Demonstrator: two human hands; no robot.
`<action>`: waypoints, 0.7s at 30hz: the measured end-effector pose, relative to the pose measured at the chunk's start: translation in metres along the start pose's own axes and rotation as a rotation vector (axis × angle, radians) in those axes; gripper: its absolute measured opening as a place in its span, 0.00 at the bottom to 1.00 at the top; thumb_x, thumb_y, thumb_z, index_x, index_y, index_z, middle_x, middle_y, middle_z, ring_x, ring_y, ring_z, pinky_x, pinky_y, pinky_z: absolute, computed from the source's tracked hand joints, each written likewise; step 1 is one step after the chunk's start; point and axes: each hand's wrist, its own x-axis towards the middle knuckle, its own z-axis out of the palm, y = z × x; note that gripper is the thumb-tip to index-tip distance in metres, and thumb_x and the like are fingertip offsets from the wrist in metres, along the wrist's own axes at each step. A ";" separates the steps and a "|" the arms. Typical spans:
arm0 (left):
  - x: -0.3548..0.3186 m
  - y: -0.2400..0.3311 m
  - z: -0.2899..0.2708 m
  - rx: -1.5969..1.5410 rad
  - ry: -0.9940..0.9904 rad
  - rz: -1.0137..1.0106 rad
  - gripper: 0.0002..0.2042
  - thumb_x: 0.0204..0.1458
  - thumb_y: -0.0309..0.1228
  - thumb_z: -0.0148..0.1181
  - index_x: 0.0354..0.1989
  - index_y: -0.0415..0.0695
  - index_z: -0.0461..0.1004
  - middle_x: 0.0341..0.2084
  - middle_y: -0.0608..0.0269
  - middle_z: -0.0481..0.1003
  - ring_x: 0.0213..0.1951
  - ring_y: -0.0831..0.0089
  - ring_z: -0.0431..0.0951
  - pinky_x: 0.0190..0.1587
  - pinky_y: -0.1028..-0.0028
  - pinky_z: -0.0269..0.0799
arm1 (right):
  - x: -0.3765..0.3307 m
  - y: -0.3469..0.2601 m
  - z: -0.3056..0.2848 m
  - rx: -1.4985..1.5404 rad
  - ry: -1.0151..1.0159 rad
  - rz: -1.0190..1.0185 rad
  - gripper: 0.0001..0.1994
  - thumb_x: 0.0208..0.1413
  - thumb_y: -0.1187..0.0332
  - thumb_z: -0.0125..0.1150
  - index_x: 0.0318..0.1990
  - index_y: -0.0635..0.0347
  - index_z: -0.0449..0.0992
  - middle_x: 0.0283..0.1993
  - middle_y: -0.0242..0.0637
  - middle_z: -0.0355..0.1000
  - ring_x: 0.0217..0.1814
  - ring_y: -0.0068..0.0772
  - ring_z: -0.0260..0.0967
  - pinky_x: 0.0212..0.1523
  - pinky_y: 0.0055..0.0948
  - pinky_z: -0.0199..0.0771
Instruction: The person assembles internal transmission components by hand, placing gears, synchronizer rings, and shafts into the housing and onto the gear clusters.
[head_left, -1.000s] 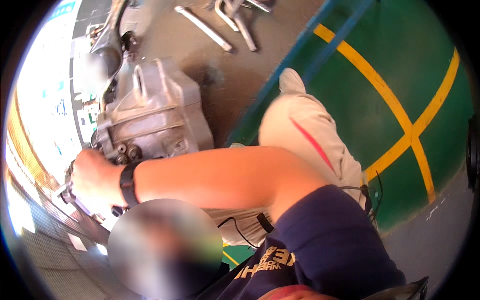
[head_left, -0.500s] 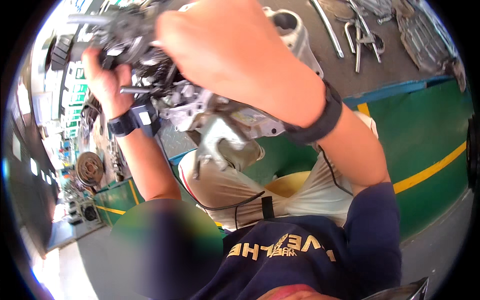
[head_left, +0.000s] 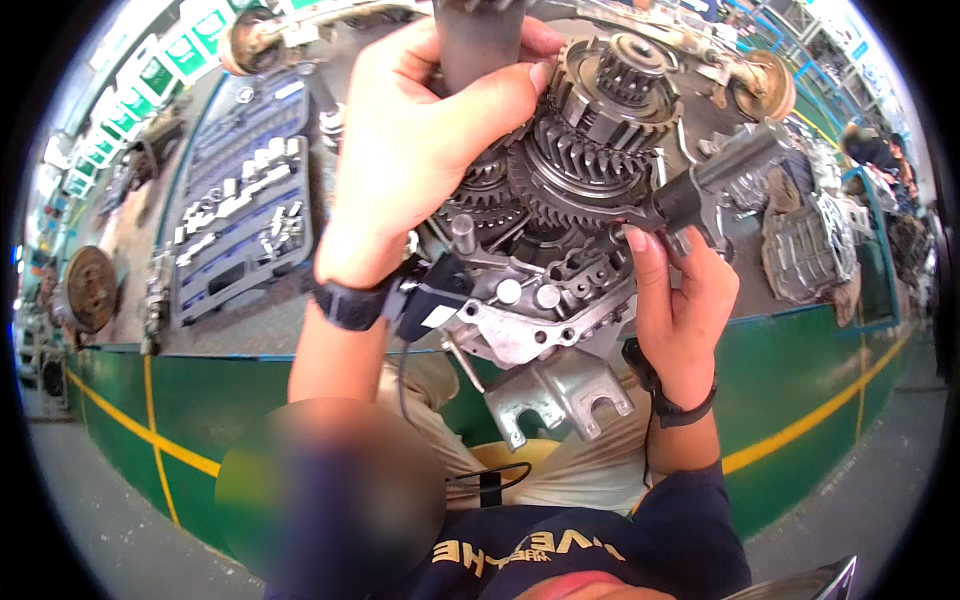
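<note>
A partly stripped gearbox with a grey metal housing [head_left: 510, 335] is in front of me at the bench edge. Toothed gears [head_left: 590, 165] stand upright on it, topped by a drum-like geared hub [head_left: 615, 85]. My left hand [head_left: 410, 150] is closed round a dark cylindrical shaft [head_left: 480, 45], whose upper end leaves the picture. On the right, my right hand [head_left: 685, 300] has its thumb and fingers closed on the lower part of a shift fork with a dark rod [head_left: 735, 165], beside the gears. A forked metal bracket [head_left: 560, 395] juts from the housing toward my lap.
A blue socket-set case [head_left: 245, 225] lies to the left on the bench. Rusty round discs [head_left: 90, 290] are at the far left. A ribbed metal cover [head_left: 810, 250] lies on the right. Axle parts [head_left: 765, 85] stretch along the back.
My view has swung round so the gearbox is centred. My right arm, earlier crossing over the gearbox, is now drawn back to its right side. My left hand now grips the shaft.
</note>
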 end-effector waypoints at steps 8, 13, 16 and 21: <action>-0.006 0.002 0.002 -0.233 -0.052 -0.077 0.15 0.56 0.25 0.65 0.51 0.34 0.76 0.41 0.63 0.80 0.42 0.80 0.77 0.47 0.76 0.72 | 0.006 0.001 0.004 0.176 0.068 -0.016 0.09 0.55 0.75 0.70 0.42 0.65 0.80 0.30 0.41 0.76 0.26 0.42 0.72 0.31 0.30 0.71; -0.001 0.012 -0.016 0.020 -0.174 -0.065 0.24 0.51 0.32 0.66 0.57 0.36 0.72 0.48 0.59 0.75 0.50 0.73 0.74 0.55 0.71 0.67 | 0.008 0.001 0.008 0.287 0.073 0.030 0.10 0.53 0.76 0.72 0.42 0.66 0.80 0.31 0.38 0.78 0.28 0.31 0.73 0.34 0.25 0.72; -0.013 0.028 -0.005 0.237 -0.182 -0.082 0.28 0.51 0.34 0.67 0.60 0.37 0.70 0.50 0.58 0.73 0.53 0.71 0.73 0.58 0.69 0.65 | 0.008 0.010 0.008 0.353 0.057 -0.005 0.11 0.52 0.77 0.74 0.42 0.67 0.80 0.30 0.38 0.79 0.28 0.27 0.72 0.34 0.24 0.72; -0.016 0.044 -0.004 0.045 0.000 -0.268 0.30 0.53 0.34 0.67 0.64 0.37 0.66 0.51 0.58 0.73 0.55 0.69 0.72 0.61 0.68 0.64 | 0.009 0.009 0.010 0.346 0.057 0.005 0.12 0.51 0.77 0.74 0.42 0.68 0.80 0.30 0.39 0.78 0.27 0.28 0.73 0.32 0.23 0.72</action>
